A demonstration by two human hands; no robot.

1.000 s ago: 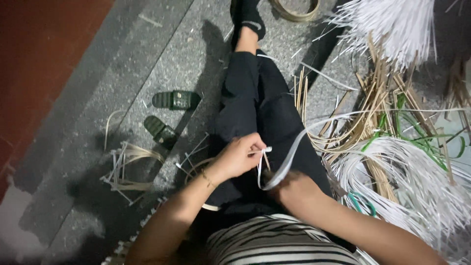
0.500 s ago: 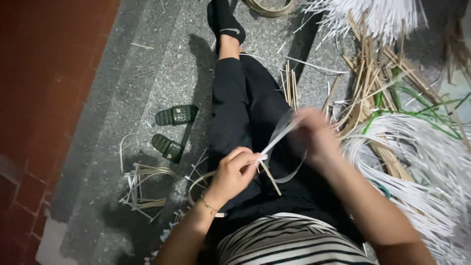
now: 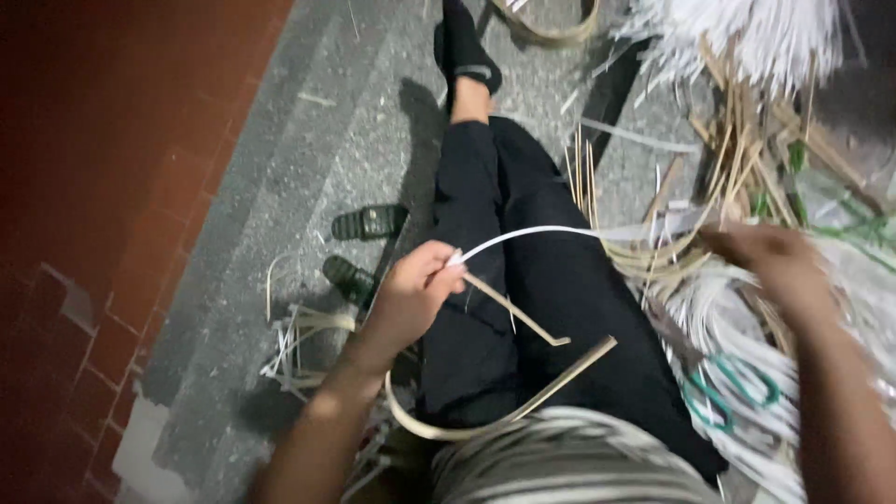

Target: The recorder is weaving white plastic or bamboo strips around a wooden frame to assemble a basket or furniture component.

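White strip (image 3: 541,231), one long flat band, arcs over the person's lap from the left hand (image 3: 411,294) to the right hand (image 3: 765,252). The left hand pinches its near end between thumb and fingertips, together with one thin tan sliver (image 3: 513,313) that slants down across the black trousers (image 3: 532,308). The right hand is blurred; it sits at the strip's far end over the pile, but whether its fingers are closed on the strip cannot be told. One curved tan band (image 3: 485,425) loops below the left wrist, across the thigh. Outward on the grey floor (image 3: 280,187) lie two dark green sandals (image 3: 369,222), one beyond the other, and one loose tangle of pale offcuts (image 3: 299,341). To the right spread heaps of white strips (image 3: 775,37) and tan canes (image 3: 747,149), with one green loop (image 3: 733,387) among them. Half a second earlier the two hands were close together over the lap; now the right hand has swung far out to the right and the strip is drawn out long between them.
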